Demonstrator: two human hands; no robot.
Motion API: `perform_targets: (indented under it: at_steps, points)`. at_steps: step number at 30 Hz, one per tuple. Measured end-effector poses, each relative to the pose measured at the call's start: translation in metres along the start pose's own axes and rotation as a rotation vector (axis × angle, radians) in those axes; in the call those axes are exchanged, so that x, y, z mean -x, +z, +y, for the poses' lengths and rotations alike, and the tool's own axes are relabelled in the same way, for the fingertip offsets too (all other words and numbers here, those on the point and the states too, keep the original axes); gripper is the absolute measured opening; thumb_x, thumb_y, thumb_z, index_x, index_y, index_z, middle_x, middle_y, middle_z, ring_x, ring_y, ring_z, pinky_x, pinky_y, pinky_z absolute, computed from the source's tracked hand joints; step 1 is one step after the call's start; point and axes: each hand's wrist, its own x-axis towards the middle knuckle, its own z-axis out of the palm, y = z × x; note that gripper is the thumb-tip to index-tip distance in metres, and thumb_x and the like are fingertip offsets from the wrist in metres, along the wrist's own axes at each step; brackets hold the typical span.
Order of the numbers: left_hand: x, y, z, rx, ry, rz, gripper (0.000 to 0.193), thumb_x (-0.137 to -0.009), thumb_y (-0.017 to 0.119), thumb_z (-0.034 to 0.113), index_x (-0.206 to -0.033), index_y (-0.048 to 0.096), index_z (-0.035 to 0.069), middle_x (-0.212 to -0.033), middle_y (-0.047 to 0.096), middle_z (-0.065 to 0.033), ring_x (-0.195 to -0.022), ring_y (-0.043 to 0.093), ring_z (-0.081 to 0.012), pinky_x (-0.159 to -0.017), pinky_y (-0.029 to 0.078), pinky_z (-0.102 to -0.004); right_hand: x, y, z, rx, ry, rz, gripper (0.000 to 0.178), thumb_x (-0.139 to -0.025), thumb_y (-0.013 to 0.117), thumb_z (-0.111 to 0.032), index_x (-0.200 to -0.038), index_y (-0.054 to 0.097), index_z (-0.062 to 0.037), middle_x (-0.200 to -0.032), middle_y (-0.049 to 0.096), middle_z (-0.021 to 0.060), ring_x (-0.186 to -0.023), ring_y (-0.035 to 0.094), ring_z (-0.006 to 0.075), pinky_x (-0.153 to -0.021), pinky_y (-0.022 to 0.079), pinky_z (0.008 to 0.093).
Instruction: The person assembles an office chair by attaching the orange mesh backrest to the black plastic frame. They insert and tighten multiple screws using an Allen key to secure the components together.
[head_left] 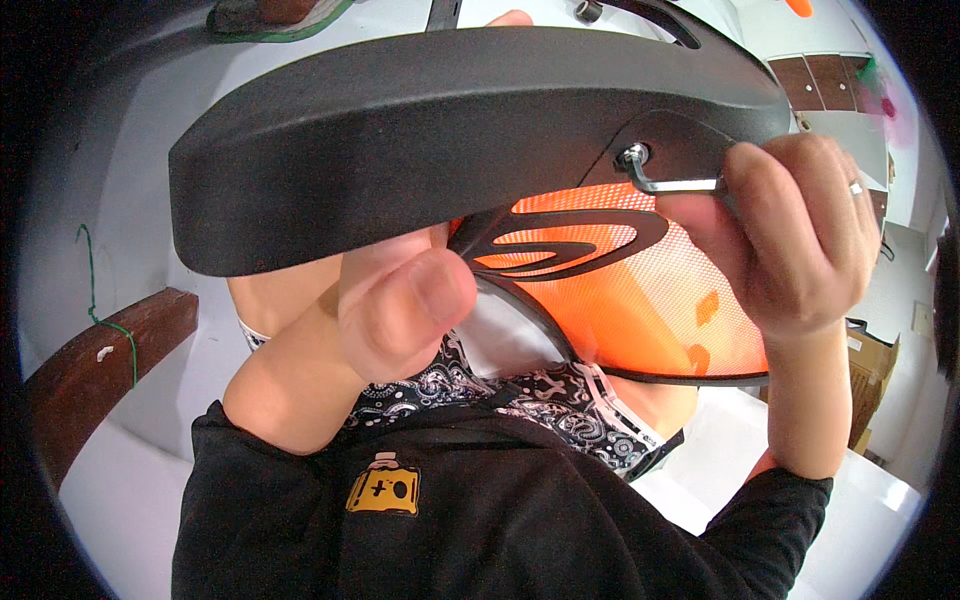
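A long, curved black chair armrest (400, 140) spans the view close in front of me. Below and behind it is an orange mesh chair panel (640, 290) with a black frame and looped black ribs. My left hand (405, 305) is closed at the armrest's lower edge, thumb in front; its other fingers are mostly hidden behind. My right hand (800, 230) pinches the long arm of a metal hex key (675, 186). The key's short end sits in a bolt (633, 155) recessed in the armrest's side. A ring is on one right-hand finger.
A curved brown wooden piece (130, 330) stands at the left, with a green wire (92, 285) hanging over it. A cardboard box (872, 375) is at the right, and brown-fronted cabinets (825, 82) are at the far right. A green-edged brown object (280, 18) lies at the far left.
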Motion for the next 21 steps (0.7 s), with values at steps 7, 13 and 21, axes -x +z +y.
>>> perform_targets:
  at_steps: [7,13,21]
  points:
    - [0.002,-0.001,-0.003,-0.055,0.022,0.002,0.055,-0.086,0.057,0.040,-0.122,0.042,0.000,-0.112,0.041,-0.0122,-0.100,0.043,-0.0235,-0.086,0.033,-0.0371,0.021,0.024,-0.026,-0.110,0.240,0.128,0.037,-0.074,0.078,-0.033,-0.069,0.057,-0.0026,-0.059,0.048,0.0067,-0.052,0.049,0.0197,-0.046,0.037,0.0295]
    - [0.006,0.001,-0.005,-0.098,0.037,-0.002,0.049,-0.087,0.056,0.037,-0.118,0.044,0.000,-0.106,0.042,-0.0118,-0.094,0.044,-0.0229,-0.082,0.034,-0.0362,0.011,0.067,-0.093,-0.305,0.717,0.413,0.034,-0.078,0.075,-0.025,-0.061,0.050,-0.0100,-0.055,0.042,0.0039,-0.047,0.044,0.0223,-0.044,0.035,0.0333]
    - [0.003,-0.001,-0.009,-0.152,0.053,-0.021,0.041,-0.089,0.054,0.033,-0.112,0.048,0.000,-0.098,0.043,-0.0113,-0.086,0.045,-0.0220,-0.076,0.035,-0.0351,0.021,0.054,-0.106,-0.568,0.778,0.273,0.013,-0.084,0.054,-0.003,-0.093,0.064,0.0007,-0.070,0.056,0.0098,-0.061,0.055,0.0210,-0.056,0.043,0.0300]
